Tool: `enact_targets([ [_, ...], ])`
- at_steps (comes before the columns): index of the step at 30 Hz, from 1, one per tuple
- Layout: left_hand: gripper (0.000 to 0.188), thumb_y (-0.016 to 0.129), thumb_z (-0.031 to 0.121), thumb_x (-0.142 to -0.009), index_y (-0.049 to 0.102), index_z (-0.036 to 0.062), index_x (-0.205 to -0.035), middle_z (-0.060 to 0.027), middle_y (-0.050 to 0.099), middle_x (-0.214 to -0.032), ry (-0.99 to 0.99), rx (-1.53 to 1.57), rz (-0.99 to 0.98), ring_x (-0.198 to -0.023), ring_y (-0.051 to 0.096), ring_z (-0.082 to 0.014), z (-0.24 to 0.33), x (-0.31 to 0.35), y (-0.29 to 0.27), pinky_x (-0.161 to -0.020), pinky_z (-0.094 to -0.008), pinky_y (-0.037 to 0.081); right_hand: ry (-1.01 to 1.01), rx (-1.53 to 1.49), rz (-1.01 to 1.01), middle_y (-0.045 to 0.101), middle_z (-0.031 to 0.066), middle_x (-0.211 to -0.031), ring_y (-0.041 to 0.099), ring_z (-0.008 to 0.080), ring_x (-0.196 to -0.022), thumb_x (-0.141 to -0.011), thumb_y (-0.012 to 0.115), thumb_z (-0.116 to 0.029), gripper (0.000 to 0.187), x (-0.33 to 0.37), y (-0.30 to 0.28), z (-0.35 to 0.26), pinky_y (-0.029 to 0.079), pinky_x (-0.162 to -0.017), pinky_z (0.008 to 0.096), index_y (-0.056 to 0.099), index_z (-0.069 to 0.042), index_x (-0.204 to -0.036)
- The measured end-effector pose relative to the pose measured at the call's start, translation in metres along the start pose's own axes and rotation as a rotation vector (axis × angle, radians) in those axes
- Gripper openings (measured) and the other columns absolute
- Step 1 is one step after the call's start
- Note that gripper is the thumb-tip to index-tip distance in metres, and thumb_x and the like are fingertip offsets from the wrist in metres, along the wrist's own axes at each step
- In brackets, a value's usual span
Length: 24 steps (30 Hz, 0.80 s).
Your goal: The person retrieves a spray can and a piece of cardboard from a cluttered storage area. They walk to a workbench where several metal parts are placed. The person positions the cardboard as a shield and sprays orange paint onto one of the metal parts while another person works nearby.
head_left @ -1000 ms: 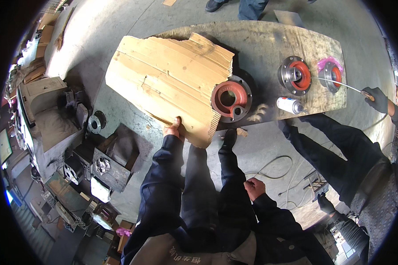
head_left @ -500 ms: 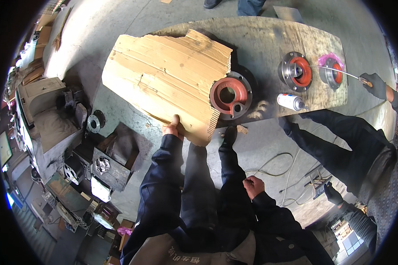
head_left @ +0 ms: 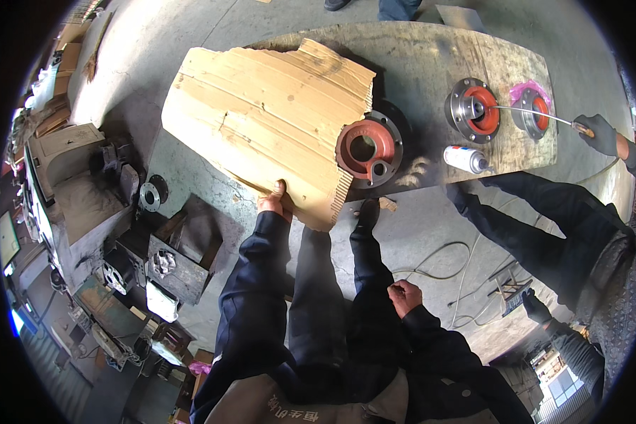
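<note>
My left hand (head_left: 271, 201) grips the near edge of a large torn sheet of corrugated cardboard (head_left: 261, 120), thumb on top and fingers hidden beneath. The sheet covers the left part of the table, and its ragged right edge reaches a round red and dark metal casting (head_left: 345, 150) with a flanged rim. Low beside my right thigh, my right hand (head_left: 405, 298) is curled into a loose fist, with nothing visible in it.
Two flanged red-centred castings (head_left: 484, 113) (head_left: 538, 113) and a spray can (head_left: 465, 160) lie on the wooden tabletop (head_left: 417, 63). At right, a co-worker's gloved hand (head_left: 596, 134) holds a thin rod against one casting. A hose (head_left: 438, 272) trails over the floor; machinery (head_left: 85, 184) stands left.
The view has shifted slightly. My left hand keeps its grip on the cardboard, whose far edge sits a little farther away. My right hand and the co-worker's rod look nearly unmoved.
</note>
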<state>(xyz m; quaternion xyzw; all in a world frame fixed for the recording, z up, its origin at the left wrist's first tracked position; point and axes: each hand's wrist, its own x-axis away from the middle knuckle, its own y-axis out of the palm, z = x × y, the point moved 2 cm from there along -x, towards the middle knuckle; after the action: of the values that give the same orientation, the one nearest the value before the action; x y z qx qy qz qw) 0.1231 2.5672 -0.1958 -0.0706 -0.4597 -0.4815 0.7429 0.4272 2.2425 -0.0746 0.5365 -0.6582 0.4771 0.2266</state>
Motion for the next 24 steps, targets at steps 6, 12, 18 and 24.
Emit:
enact_targets([
  [6,0.051,0.076,0.011,-0.099,0.054,0.0076,-0.146,-0.0135,0.070,-0.133,0.016,-0.013,-0.005,-0.121,0.067,-0.0367,-0.001,0.001,0.004,-0.107,-0.0547,0.055,0.039,0.021,-0.034,0.079,0.0151,-0.091,0.078,0.0259,-0.086,-0.094,0.076,-0.026,0.025,0.002,0.002,0.000,0.059,-0.079,0.0369,0.076,-0.002,-0.101],
  [12,0.056,0.078,0.017,-0.098,0.054,0.0106,-0.149,-0.0116,0.068,-0.140,0.010,0.022,0.017,-0.129,0.063,-0.0337,0.007,-0.004,0.001,-0.112,-0.0538,0.053,0.084,0.041,-0.015,0.079,0.0152,-0.091,0.078,0.0260,-0.086,-0.094,0.074,-0.025,0.025,-0.009,-0.004,0.014,0.059,-0.079,0.0370,0.076,-0.001,-0.101],
  [18,0.047,0.075,0.006,-0.099,0.058,0.0090,-0.142,-0.0107,0.071,-0.131,-0.019,0.039,0.064,-0.120,0.068,-0.0318,0.009,-0.002,-0.002,-0.106,-0.0497,0.057,0.065,0.043,-0.024,0.079,0.0144,-0.090,0.077,0.0252,-0.084,-0.094,0.073,-0.024,0.024,-0.009,-0.007,0.017,0.059,-0.079,0.0368,0.075,-0.001,-0.099],
  [24,0.046,0.075,0.007,-0.099,0.058,0.0088,-0.142,-0.0113,0.071,-0.131,-0.021,-0.002,0.084,-0.120,0.068,-0.0322,0.007,0.000,0.001,-0.106,-0.0504,0.057,0.088,-0.025,-0.034,0.078,0.0121,-0.087,0.076,0.0212,-0.082,-0.094,0.073,-0.023,0.023,-0.006,-0.003,0.012,0.059,-0.078,0.0352,0.074,0.000,-0.099],
])
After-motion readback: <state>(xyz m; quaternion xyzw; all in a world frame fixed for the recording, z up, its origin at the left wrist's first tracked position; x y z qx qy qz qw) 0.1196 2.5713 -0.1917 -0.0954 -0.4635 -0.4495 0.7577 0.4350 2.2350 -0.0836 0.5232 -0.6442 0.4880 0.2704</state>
